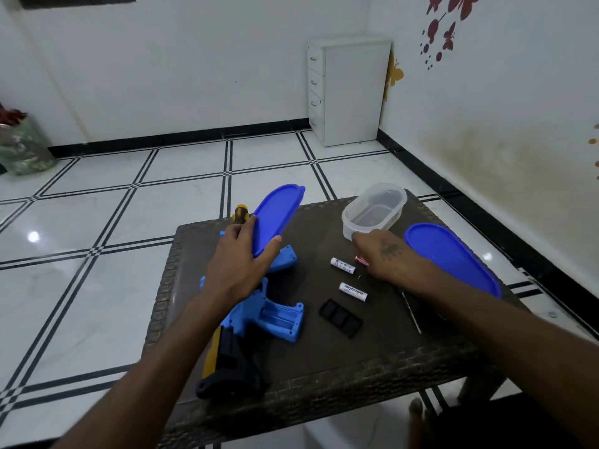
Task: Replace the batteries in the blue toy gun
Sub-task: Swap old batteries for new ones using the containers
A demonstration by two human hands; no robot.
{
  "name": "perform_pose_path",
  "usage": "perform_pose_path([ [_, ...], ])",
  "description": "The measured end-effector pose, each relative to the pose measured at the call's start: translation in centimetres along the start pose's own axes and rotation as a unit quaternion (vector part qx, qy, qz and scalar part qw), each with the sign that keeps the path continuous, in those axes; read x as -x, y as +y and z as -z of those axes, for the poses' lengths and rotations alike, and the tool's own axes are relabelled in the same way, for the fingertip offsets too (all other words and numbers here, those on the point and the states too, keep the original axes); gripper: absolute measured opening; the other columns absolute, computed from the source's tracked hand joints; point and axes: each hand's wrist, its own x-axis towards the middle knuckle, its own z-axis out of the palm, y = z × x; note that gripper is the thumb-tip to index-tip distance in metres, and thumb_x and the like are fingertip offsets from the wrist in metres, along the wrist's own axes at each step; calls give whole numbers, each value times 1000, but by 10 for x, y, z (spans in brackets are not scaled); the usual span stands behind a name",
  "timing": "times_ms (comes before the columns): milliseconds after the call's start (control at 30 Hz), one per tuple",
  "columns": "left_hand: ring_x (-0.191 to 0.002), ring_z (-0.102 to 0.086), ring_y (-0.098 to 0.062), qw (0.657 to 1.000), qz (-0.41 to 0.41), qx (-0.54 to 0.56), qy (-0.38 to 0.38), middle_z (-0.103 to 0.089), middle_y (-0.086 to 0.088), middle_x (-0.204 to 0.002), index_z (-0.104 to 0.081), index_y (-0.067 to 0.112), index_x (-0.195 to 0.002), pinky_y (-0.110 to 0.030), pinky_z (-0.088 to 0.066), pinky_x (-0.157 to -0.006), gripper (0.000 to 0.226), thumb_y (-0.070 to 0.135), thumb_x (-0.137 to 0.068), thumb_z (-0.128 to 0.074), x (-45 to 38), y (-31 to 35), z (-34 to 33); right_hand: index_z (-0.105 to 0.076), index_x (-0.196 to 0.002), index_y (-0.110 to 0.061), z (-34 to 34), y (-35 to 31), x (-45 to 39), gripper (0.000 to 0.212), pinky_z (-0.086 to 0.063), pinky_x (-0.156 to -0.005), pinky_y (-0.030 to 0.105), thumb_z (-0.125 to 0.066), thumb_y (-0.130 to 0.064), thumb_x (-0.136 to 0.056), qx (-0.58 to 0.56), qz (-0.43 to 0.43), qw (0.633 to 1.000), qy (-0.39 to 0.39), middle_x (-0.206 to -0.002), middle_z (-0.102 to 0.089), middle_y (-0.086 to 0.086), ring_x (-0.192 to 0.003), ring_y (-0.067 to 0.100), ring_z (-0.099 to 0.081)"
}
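The blue toy gun (281, 319) lies on the dark wicker table (324, 387), its grip's battery compartment open and its black stock (228, 367) toward me. My left hand (240, 264) grips a blue oval lid (277, 215) above the gun. My right hand (387, 259) reaches toward the near wall of a clear plastic container (374, 210), fingers curled beside a red battery (362, 260); whether it pinches that battery is hidden. Two white batteries (343, 266) (353, 291) and the black battery cover (340, 318) lie between gun and right hand.
A second blue lid (450, 257) rests at the table's right edge. A thin screwdriver (412, 314) lies under my right forearm, and a yellow-black tool handle (241, 213) sits behind my left hand. Tiled floor surrounds the table; a white drawer cabinet (350, 92) stands in the corner.
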Motion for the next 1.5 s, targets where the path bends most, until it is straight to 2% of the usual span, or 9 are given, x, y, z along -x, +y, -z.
perform_pose_path([
  [300, -110, -49, -22, 1000, 18, 9, 5, -39, -6, -138, -24, 28, -150, -30, -40, -81, 73, 67, -90, -37, 7, -11, 4, -66, -106, -16, 35, 4, -28, 29, -54, -75, 36, -73, -15, -78, -72, -69, 989, 108, -104, -68, 9, -91, 24, -62],
  [500, -113, -48, -24, 1000, 10, -4, -7, -39, -7, -138, -22, 27, -150, -36, -47, -89, 73, 66, -90, -35, 10, -6, 6, -65, -113, -8, 41, 20, -53, 27, -50, -82, 35, -70, -13, -86, -23, -121, 988, 89, -114, -66, 15, -97, 29, -62],
  [700, -117, -47, -25, 1000, 14, 4, -12, -36, -7, -142, -21, 28, -151, -42, -49, -94, 73, 66, -91, -35, 8, -3, 7, -68, -101, -14, 39, 6, -44, 15, -44, -74, 29, -59, -13, -89, -52, -26, 988, 142, -104, -68, 7, -94, 25, -62],
  [800, -117, -47, -26, 1000, 13, 2, -15, -36, -9, -142, -21, 26, -151, -40, -49, -93, 74, 65, -91, -35, 7, -1, 5, -64, -84, -26, 22, -13, -28, 7, -46, -71, 29, -69, -31, -81, -100, 48, 991, 72, -87, -67, -3, -85, 19, -63],
  [900, -119, -46, -26, 1000, 17, 5, -15, -35, -8, -143, -22, 25, -151, -41, -46, -97, 72, 63, -92, -36, 8, 0, 2, -64, -101, -26, -3, -20, -19, 31, -47, -70, 30, -73, -41, -75, -70, 63, 995, -22, -92, -62, -4, -87, 16, -60],
  [1100, -119, -45, -26, 1000, 15, -2, -22, -34, -8, -144, -20, 26, -152, -42, -46, -96, 72, 63, -92, -36, 7, 3, -1, -62, -107, -19, -11, -11, -23, 23, -52, -78, 34, -56, -14, -84, -72, 54, 996, 29, -97, -67, 6, -91, 26, -63],
  [1234, -119, -45, -25, 1000, 20, -2, -22, -35, -8, -143, -21, 26, -152, -42, -47, -96, 72, 63, -92, -36, 4, 5, -1, -59, -109, -21, -9, -6, -21, 37, -47, -73, 31, -69, -41, -79, -71, 51, 996, -13, -93, -61, -2, -90, 20, -59],
  [1300, -119, -45, -25, 1000, 17, -1, -17, -37, -8, -141, -22, 26, -151, -40, -46, -96, 71, 62, -92, -38, 5, 7, -3, -59, -109, -19, -14, -8, -20, 37, -47, -75, 32, -71, -38, -79, -59, 57, 996, -20, -96, -61, 1, -91, 19, -58],
  [1500, -120, -44, -23, 1000, 13, 14, -16, -37, -6, -141, -22, 27, -151, -37, -44, -96, 72, 64, -91, -38, 10, -1, -2, -66, -98, -22, 2, -7, -24, 16, -50, -71, 32, -66, -30, -84, -91, 29, 990, 103, -91, -68, 1, -85, 21, -62],
])
